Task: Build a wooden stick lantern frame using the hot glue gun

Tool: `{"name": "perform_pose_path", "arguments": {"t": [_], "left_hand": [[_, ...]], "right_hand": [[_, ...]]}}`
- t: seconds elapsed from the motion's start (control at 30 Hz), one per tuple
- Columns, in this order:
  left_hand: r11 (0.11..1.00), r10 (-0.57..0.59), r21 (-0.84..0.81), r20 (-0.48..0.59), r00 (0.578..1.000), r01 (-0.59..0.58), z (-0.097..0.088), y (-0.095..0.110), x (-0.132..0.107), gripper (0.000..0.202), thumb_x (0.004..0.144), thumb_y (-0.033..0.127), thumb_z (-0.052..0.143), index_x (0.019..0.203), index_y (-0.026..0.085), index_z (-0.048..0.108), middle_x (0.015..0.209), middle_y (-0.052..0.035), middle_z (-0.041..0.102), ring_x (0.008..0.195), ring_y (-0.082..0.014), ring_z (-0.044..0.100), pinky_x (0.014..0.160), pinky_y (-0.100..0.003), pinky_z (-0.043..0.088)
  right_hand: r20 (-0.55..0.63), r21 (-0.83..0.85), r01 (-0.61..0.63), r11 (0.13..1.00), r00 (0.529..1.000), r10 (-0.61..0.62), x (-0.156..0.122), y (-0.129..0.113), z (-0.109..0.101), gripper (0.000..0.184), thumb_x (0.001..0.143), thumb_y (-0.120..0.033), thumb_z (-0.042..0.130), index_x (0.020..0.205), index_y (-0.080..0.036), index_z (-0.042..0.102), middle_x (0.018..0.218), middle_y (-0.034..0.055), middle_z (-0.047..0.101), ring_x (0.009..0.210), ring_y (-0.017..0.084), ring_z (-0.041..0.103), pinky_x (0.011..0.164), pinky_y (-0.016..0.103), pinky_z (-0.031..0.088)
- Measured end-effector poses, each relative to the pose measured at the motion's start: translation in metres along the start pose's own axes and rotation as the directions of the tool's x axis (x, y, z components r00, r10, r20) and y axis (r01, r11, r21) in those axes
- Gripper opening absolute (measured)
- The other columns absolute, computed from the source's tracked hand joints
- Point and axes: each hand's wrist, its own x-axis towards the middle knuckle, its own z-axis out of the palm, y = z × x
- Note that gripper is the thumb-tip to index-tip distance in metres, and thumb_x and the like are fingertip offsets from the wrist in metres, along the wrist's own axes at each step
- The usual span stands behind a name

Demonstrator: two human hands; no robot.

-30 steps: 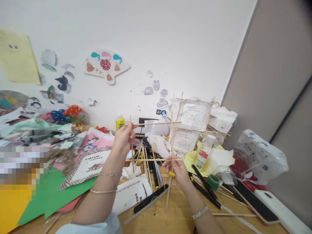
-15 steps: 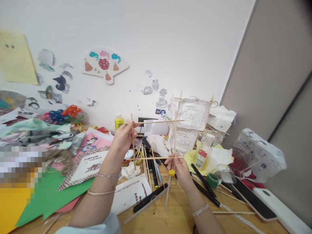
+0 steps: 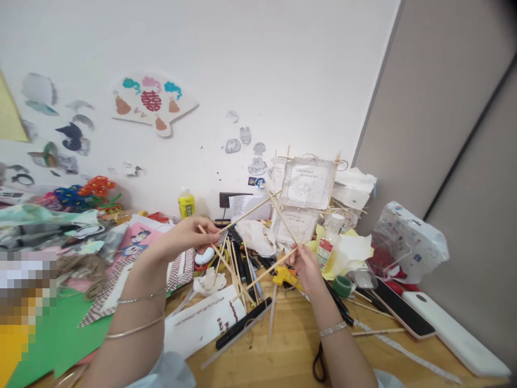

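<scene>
Both hands hold a four-sided frame of thin wooden sticks (image 3: 284,218), tilted like a diamond above the table. My left hand (image 3: 194,237) is closed on its left corner, where two sticks cross. At the right corner my right hand (image 3: 307,267) pinches the crossing sticks between thumb and fingertips. Just below the right hand, a yellow glue gun (image 3: 285,276) lies with a clear glue stick near it. Under the frame are dark pens, loose sticks and a crumpled white tissue (image 3: 210,281). A drawn-on white sheet (image 3: 202,324) and a black marker (image 3: 246,322) lie closer to me.
Paper panels in stick frames (image 3: 307,183) lean against the back wall. To the right are a bottle (image 3: 326,250), green tape (image 3: 342,286), a plastic bag (image 3: 412,248), a phone (image 3: 404,308) and a white slab (image 3: 456,334). Coloured paper (image 3: 81,328) and crafts crowd the left.
The stick frame has turned from upright and square to a tilted diamond. My left hand has lowered and turned, and the right one has risen slightly. The view has shifted right.
</scene>
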Motion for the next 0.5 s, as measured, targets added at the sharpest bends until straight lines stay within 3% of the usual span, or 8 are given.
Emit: {"name": "perform_pose_path", "arguments": {"t": [0.2, 0.37, 0.5], "left_hand": [[0.992, -0.123, 0.043, 0.174, 0.977, 0.118, -0.007, -0.005, -0.007, 0.016, 0.05, 0.024, 0.076, 0.055, 0.019, 0.061, 0.055, -0.0035, 0.063, 0.047, -0.019, 0.06, 0.041, -0.024, 0.044], [0.989, -0.101, 0.133, 0.322, 0.941, 0.061, -0.002, -0.001, -0.012, 0.014, 0.056, 0.024, 0.073, 0.068, 0.02, 0.067, 0.059, -0.0044, 0.063, 0.049, -0.0203, 0.061, 0.044, -0.026, 0.045], [0.979, -0.099, 0.201, 0.348, 0.932, 0.029, -0.002, -0.003, -0.011, 0.018, 0.061, 0.027, 0.07, 0.078, 0.021, 0.068, 0.064, -0.0048, 0.064, 0.051, -0.0194, 0.061, 0.046, -0.025, 0.047]], "right_hand": [[0.084, -0.027, -0.033, 0.999, 0.996, 0.035, 0.001, -0.002, -0.002, 0.03, 0.067, -0.046, 0.07, 0.068, -0.018, 0.061, 0.044, -0.0042, 0.053, 0.048, 0.011, 0.051, 0.054, 0.025, 0.045], [0.056, -0.055, -0.006, 0.998, 0.998, 0.009, 0.0, -0.003, -0.003, 0.03, 0.071, -0.047, 0.067, 0.068, -0.017, 0.061, 0.043, -0.0053, 0.051, 0.046, 0.009, 0.05, 0.051, 0.022, 0.043], [0.06, -0.09, -0.006, 0.996, 0.998, 0.011, 0.0, -0.004, -0.004, 0.031, 0.072, -0.048, 0.066, 0.068, -0.018, 0.06, 0.044, -0.0053, 0.051, 0.046, 0.009, 0.05, 0.051, 0.022, 0.043]]}}
